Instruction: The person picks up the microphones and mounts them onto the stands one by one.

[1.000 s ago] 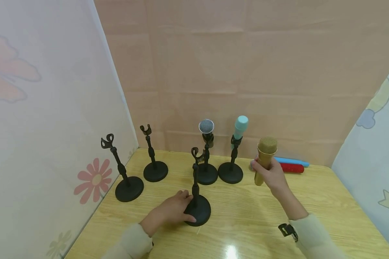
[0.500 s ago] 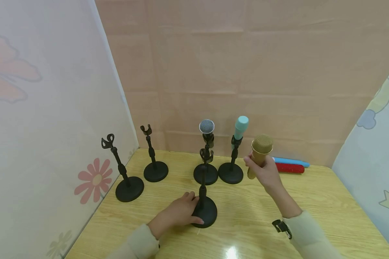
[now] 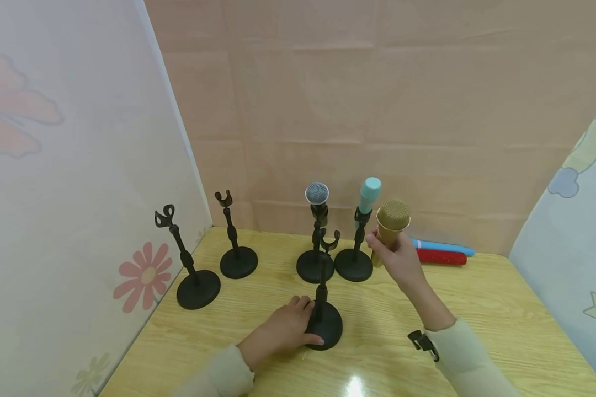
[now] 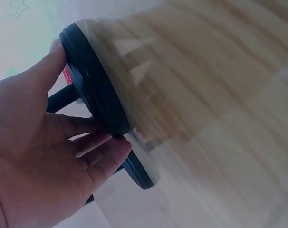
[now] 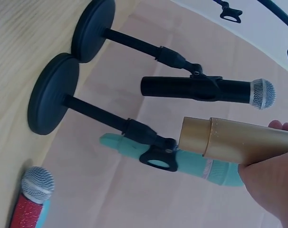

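My left hand (image 3: 289, 326) grips the round black base of a microphone stand (image 3: 329, 325) at the front of the table. In the left wrist view its thumb and fingertips hold opposite edges of the base (image 4: 94, 78). The holder clip on this stand bears nothing. My right hand (image 3: 402, 263) holds a gold microphone (image 3: 393, 215) by its handle, head up, in the air to the right of that clip. The lower end of the gold handle (image 5: 229, 140) shows in the right wrist view.
Behind stand a black microphone with a silver head (image 3: 317, 194) and a teal microphone (image 3: 370, 190), each on a stand. Two stands with bare clips, one nearer (image 3: 198, 289) and one farther (image 3: 238, 262), are at left. Red (image 3: 442, 257) and blue (image 3: 444, 246) microphones lie at back right.
The left hand has slid the stand to the right along the table. My right hand has brought the gold microphone left and slightly up, closer to the stand.
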`<action>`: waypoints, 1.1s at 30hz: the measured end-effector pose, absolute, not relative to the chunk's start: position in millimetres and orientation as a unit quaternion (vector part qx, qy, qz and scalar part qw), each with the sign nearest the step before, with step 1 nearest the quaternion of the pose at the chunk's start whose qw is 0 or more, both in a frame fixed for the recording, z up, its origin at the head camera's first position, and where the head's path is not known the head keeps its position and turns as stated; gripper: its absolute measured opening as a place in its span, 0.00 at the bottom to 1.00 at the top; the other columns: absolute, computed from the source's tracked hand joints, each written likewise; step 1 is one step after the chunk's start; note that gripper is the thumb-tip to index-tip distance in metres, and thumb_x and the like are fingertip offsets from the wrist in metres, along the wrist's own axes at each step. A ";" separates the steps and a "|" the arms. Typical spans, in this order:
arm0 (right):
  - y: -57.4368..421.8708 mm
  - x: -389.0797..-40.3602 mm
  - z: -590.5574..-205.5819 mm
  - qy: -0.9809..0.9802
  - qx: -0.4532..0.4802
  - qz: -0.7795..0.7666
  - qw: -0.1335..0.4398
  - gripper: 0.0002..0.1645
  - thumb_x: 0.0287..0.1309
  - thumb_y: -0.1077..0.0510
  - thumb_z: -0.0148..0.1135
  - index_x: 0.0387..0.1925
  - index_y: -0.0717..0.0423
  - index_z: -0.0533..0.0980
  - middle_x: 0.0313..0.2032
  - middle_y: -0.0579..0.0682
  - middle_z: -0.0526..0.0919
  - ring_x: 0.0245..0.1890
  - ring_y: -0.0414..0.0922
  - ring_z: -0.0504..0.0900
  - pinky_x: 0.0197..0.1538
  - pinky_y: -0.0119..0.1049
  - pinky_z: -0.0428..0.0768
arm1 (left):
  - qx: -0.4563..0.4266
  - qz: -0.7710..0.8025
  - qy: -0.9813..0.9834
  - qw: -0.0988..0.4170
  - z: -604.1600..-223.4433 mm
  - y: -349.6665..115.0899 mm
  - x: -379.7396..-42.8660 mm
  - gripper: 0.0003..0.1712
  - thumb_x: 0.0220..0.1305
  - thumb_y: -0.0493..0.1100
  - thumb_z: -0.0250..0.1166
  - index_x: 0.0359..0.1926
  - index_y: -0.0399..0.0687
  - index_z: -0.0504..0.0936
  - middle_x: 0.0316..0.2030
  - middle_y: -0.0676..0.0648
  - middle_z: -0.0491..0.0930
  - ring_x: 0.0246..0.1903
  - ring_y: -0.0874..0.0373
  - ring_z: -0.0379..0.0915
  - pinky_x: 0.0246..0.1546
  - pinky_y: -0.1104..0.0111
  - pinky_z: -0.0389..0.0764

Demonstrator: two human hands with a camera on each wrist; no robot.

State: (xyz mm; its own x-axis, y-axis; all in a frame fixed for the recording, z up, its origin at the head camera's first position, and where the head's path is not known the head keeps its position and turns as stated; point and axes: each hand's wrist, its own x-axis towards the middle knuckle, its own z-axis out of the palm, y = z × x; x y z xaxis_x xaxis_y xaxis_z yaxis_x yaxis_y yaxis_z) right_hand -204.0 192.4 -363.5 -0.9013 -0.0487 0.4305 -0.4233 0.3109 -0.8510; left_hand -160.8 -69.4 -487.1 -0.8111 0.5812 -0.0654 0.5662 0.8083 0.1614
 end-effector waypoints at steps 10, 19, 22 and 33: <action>170.9 -202.4 -342.1 -0.775 0.186 0.582 0.161 0.14 0.70 0.60 0.62 0.50 0.64 0.72 0.43 0.44 0.77 0.46 0.40 0.79 0.52 0.36 0.78 | 0.322 0.051 0.944 0.048 -494.5 -52.7 -161.3 0.51 0.61 0.77 0.57 0.71 0.44 0.70 0.63 0.49 0.70 0.59 0.56 0.67 0.54 0.69 0.79; 163.6 -201.6 -335.5 -0.754 0.223 0.601 0.142 0.13 0.71 0.65 0.59 0.51 0.67 0.70 0.45 0.48 0.76 0.48 0.41 0.78 0.54 0.31 0.77 | 0.323 0.058 0.943 0.052 -492.8 -45.8 -161.4 0.51 0.60 0.77 0.60 0.70 0.45 0.72 0.59 0.50 0.71 0.56 0.58 0.67 0.51 0.70 0.80; 161.4 -201.9 -333.8 -0.738 0.242 0.616 0.136 0.09 0.71 0.65 0.58 0.50 0.62 0.71 0.46 0.52 0.76 0.47 0.40 0.79 0.54 0.30 0.77 | 0.320 0.057 0.944 0.049 -492.8 -42.8 -161.2 0.52 0.59 0.77 0.59 0.70 0.45 0.72 0.59 0.49 0.72 0.55 0.58 0.68 0.51 0.70 0.80; 154.7 -202.9 -328.6 -0.700 0.289 0.640 0.131 0.12 0.74 0.62 0.55 0.54 0.48 0.71 0.47 0.52 0.76 0.49 0.40 0.78 0.51 0.29 0.79 | 0.311 0.040 0.948 0.045 -492.0 -28.7 -159.9 0.53 0.57 0.78 0.61 0.69 0.45 0.73 0.60 0.48 0.73 0.56 0.56 0.69 0.48 0.70 0.81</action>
State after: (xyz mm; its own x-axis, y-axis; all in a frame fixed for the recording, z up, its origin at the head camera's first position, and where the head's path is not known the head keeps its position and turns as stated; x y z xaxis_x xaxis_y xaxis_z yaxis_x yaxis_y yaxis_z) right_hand -202.9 154.7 -328.6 -0.7988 -0.2371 0.5530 -0.5717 0.0128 -0.8204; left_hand -159.9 -28.7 -492.0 -0.8022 0.5941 -0.0596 0.5870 0.8029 0.1038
